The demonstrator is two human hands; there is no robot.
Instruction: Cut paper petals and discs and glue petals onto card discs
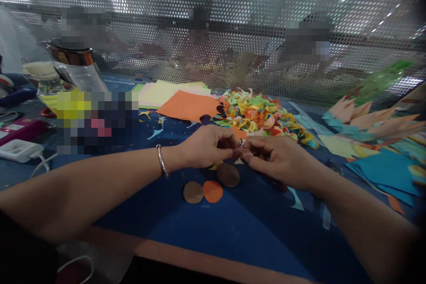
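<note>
Over the blue table, my left hand (213,146) and my right hand (279,157) meet fingertip to fingertip. Each is closed in a pinch, and whatever they hold is too small and too hidden to name. A pale pinkish scrap shows just under the fingertips. Below my left hand lies a brown paper circle (228,175). An orange paper circle (213,191) rests nearer to me, with a tan paper circle (193,192) touching its left side.
Behind my hands sits a heap of colourful curled paper pieces (259,113). Orange paper (189,105) and pale sheets (166,92) lie left of it. Blue sheets (386,173) and folded paper points (369,115) are at right. A white charger (20,151) stands left, a perforated screen (226,57) behind.
</note>
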